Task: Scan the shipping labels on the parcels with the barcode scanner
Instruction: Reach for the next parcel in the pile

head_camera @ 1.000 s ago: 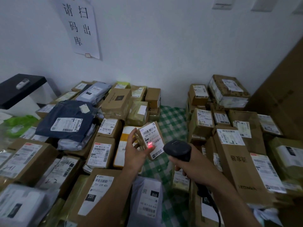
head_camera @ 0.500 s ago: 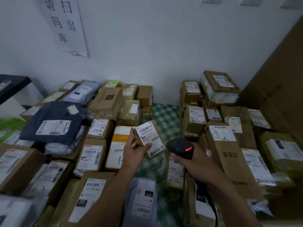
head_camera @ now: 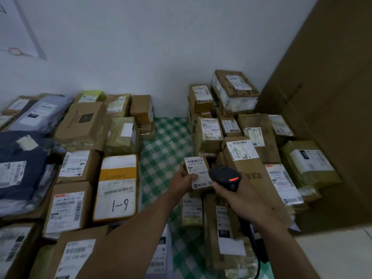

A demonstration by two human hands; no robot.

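Centrally, parcel point(head_camera: 198, 171) in left hand point(head_camera: 183, 181), scanner point(head_camera: 225, 175) in right hand point(head_camera: 240, 201) alongside

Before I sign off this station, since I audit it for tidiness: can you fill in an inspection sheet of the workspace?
Surface: checked cloth, green and white, bare only in a middle strip.
Job's things: small parcel, label up, beside the barcode scanner, whose red light is lit.
Clutter: labelled parcels piled on both sides, among them a box marked 1-9 and a dark blue mailer.
Hands: left hand grips the small parcel; right hand grips the barcode scanner.
Cables: black cable hangs from the scanner's handle.
Surroundings: white wall with a paper sheet; large cardboard box at right.
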